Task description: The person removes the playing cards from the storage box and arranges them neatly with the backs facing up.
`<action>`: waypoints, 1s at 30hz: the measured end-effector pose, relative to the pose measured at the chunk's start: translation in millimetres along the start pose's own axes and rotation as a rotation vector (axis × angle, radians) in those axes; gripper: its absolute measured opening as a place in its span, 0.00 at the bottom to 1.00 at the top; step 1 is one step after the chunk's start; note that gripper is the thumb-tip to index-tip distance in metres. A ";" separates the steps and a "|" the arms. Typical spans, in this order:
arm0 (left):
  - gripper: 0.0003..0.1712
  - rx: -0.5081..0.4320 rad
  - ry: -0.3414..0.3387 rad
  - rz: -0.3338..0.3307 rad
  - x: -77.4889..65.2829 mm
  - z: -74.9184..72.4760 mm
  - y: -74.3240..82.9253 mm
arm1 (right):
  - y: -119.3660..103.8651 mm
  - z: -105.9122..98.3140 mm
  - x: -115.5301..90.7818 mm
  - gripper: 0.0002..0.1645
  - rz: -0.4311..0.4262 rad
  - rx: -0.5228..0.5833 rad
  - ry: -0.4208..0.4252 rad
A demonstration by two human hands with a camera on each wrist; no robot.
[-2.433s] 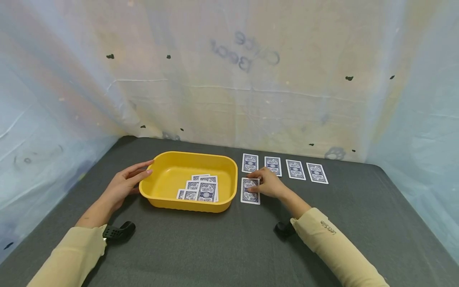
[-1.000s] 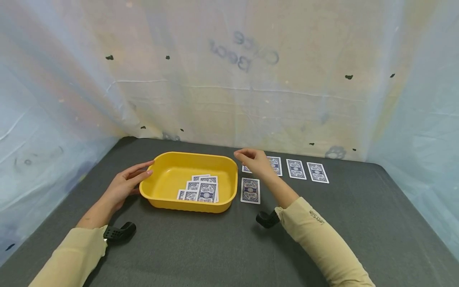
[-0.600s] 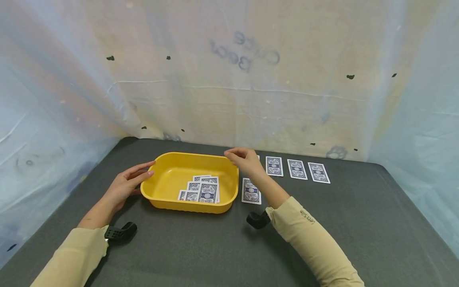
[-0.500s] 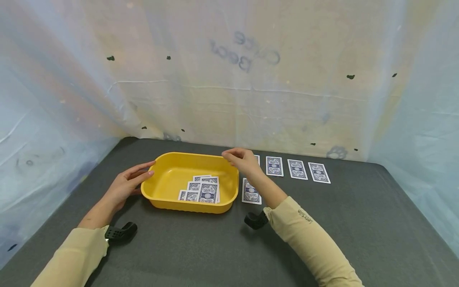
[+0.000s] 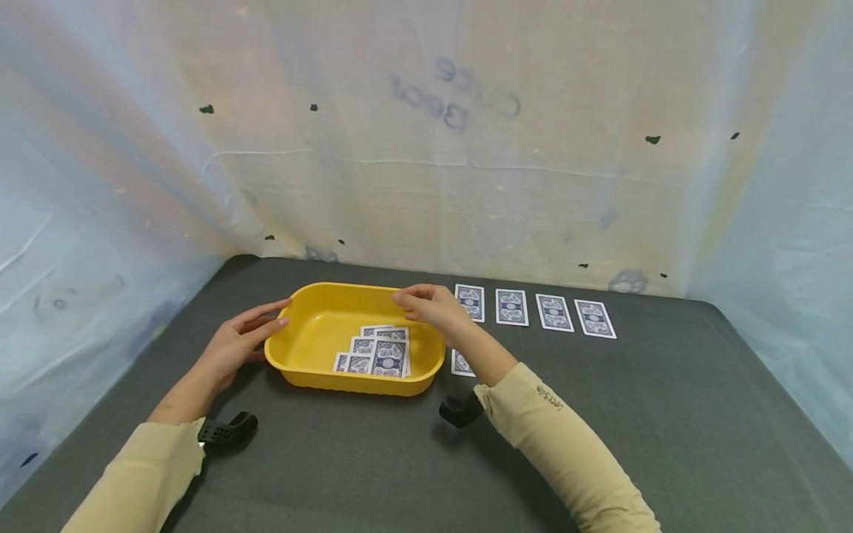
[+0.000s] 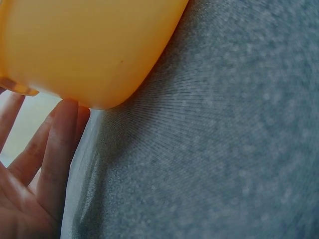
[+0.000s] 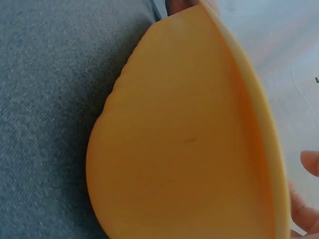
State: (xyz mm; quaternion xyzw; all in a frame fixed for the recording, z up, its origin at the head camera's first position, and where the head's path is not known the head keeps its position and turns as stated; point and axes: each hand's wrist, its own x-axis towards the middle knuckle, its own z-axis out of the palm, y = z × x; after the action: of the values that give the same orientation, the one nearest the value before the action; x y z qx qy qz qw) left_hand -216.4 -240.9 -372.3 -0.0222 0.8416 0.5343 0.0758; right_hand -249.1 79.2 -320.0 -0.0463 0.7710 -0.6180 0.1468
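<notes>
A yellow plastic basin [image 5: 320, 376] stands on the table with several patterned-back playing cards [image 5: 388, 358] overlapping in its right half. My left hand [image 5: 229, 344] touches the basin's left end, thumb and index finger at the rim. In the left wrist view, nearly straight fingers [image 6: 59, 149] meet its outer wall. Over the basin's right rear corner hovers my right hand [image 5: 436, 309], fingers bent, no card visible in it. The right wrist view has a gap between thumb [image 7: 311, 162] and fingers, beside the rim. A separate card [image 5: 461, 363] is partly covered by my right forearm.
Right of the basin, several face-down cards [image 5: 512, 307] form a spaced row along the back of the dark cloth-covered table [image 5: 373, 459]. Pale plastic sheeting [image 5: 426, 207] hangs behind and at both sides. A black wrist device [image 5: 460, 411] hangs from the right cuff.
My right hand was on the near card, which still lies on the table. It has lifted off and moved left to the basin's rear corner. The left hand has stayed put.
</notes>
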 end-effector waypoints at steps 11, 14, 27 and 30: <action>0.42 0.004 0.000 -0.005 -0.7 -0.7 -1.3 | 5.3 10.3 2.4 0.21 0.019 -0.127 -0.094; 0.41 -0.003 0.000 -0.003 -0.8 0.0 -0.8 | 5.4 9.9 2.9 0.21 0.019 -0.197 -0.107; 0.41 -0.020 -0.002 -0.021 1.0 0.7 0.9 | 3.8 10.9 7.6 0.26 0.071 -0.420 -0.204; 0.41 -0.023 -0.007 -0.016 0.5 1.0 0.6 | 4.7 11.7 8.0 0.27 0.078 -0.464 -0.219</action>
State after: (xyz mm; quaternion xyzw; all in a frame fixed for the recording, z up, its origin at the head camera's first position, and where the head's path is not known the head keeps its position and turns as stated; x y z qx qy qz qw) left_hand -216.8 -239.8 -372.3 -0.0279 0.8348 0.5435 0.0826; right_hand -252.9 67.3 -328.2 -0.1159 0.8727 -0.4099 0.2386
